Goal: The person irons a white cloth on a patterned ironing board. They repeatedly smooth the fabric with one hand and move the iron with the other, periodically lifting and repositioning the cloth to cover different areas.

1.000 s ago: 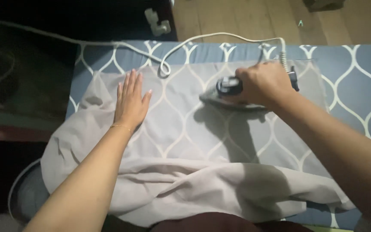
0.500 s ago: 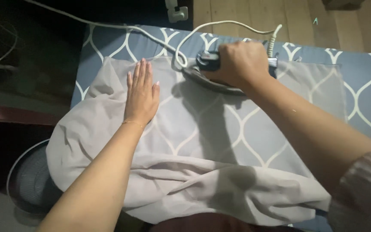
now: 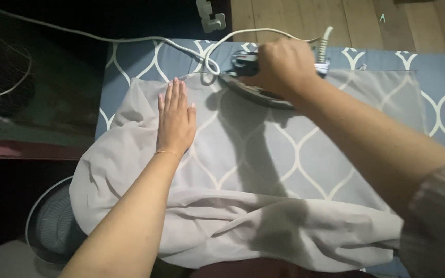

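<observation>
A thin, pale grey cloth [image 3: 263,170] lies spread over a blue ironing board [image 3: 439,82] with a white lattice pattern that shows through it. My left hand [image 3: 175,119] rests flat on the cloth's left part, fingers together and pointing away from me. My right hand [image 3: 279,66] grips the handle of a dark electric iron [image 3: 253,85], which sits on the cloth's far edge, nose to the left. The iron's white cord [image 3: 181,44] loops beside it and runs off to the left. The cloth's near edge hangs crumpled toward me.
A round fan grille [image 3: 52,226] stands on the floor at lower left. A white plug or adapter [image 3: 209,18] lies beyond the board. Wooden floor [image 3: 366,23] shows at the top right. The left side is dark, with a thin white wire [image 3: 6,90].
My right hand has slid the iron left and away from me, from the cloth's right middle to its far edge. My left hand has stayed flat on the cloth.
</observation>
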